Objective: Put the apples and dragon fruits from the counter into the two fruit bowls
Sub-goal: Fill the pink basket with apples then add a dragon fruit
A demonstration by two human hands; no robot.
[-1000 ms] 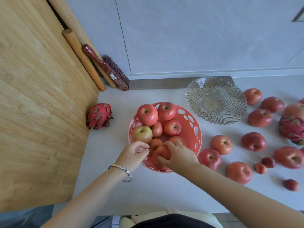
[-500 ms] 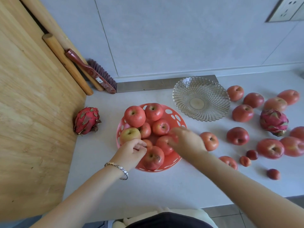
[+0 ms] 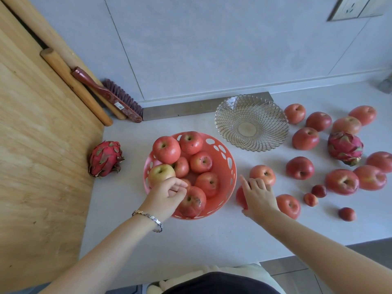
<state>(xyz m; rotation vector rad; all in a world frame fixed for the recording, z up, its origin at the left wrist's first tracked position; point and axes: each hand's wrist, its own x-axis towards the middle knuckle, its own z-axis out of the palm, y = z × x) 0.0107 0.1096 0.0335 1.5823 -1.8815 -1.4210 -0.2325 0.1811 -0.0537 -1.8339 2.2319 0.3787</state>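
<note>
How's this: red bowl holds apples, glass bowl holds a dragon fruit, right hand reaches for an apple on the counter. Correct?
No. Head view shows the glass bowl empty; both dragon fruits lie on the counter. Rest stands.

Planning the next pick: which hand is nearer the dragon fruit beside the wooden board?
Left. The left hand sits over the orange bowl, right of that dragon fruit; the right hand is farther right, past the bowl, over a loose apple.
</note>
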